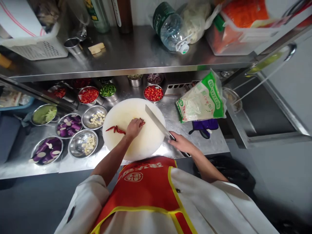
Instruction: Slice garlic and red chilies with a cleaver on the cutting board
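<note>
A round white cutting board (pixel 136 146) lies in front of me on the steel counter. My left hand (pixel 134 128) rests on it with the fingers closed over red chili peppers (pixel 142 122), whose ends poke out at the fingertips. More dried-looking red chilies (pixel 117 129) lie on the board, left of that hand. In my right hand (pixel 179 142) is the dark handle of a kitchen knife (pixel 157 122). Its broad blade slants up and left over the board's right side, apart from the chilies.
Left of the board stand steel bowls of garlic (pixel 97 118) and purple eggplant pieces (pixel 69 126). Behind it are cups of chopped red chili (pixel 153 93) and green pepper (pixel 108 90). A green-white bag (pixel 201 97) lies right. A steel shelf (pixel 136 52) overhangs the back.
</note>
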Motion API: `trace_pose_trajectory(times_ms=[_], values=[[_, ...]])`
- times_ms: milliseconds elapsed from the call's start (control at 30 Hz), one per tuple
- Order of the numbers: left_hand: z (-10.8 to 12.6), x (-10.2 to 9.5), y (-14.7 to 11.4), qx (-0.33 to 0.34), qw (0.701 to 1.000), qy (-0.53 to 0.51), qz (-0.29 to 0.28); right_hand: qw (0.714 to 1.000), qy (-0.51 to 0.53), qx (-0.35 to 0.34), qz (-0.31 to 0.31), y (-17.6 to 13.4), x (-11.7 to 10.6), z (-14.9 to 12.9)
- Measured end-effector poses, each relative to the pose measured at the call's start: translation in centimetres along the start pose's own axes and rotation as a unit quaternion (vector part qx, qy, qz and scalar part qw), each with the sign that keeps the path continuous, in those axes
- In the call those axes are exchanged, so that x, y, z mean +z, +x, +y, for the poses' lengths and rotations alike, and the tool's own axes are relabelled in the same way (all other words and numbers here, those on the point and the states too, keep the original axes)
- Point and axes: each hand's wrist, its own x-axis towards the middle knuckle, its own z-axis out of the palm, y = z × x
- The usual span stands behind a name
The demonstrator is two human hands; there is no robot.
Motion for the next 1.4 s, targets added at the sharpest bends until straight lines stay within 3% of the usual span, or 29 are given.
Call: trace_pose_trajectory(times_ms=[167,333,667,800,1000,1233,1400], values=[[-0.5,0.7,0.1,0.026,0.998,-0.029,0.048,0.999,-0.046,-0.007,-0.012,-0.1,1.6,-1.4],[-1.7,0.7,0.6,0.107,0.992,-0.072,0.014,0.990,-0.140,-0.029,-0.004,0.6,1.8,-2.6],[-2.3,0.7,0.7,0.147,0.984,-0.099,0.029,0.977,-0.204,-0.054,-0.009,1.1,1.1,-2.9],[-2.4,0.7,0.7,0.152,0.983,-0.096,0.028,0.978,-0.200,-0.054,0.000,0.7,0.5,-3.3],[-2.4,0.8,0.9,0.149,0.985,-0.084,0.020,0.977,-0.205,-0.050,-0.035,0.4,-0.3,-4.9],[-1.8,1.1,0.8,0.120,0.988,-0.091,0.030,0.967,-0.246,-0.027,-0.059,-0.3,-1.5,-4.6],[-1.3,1.0,0.5,0.105,0.989,-0.100,0.040,0.969,-0.241,-0.027,-0.048,3.9,0.5,-6.2]])
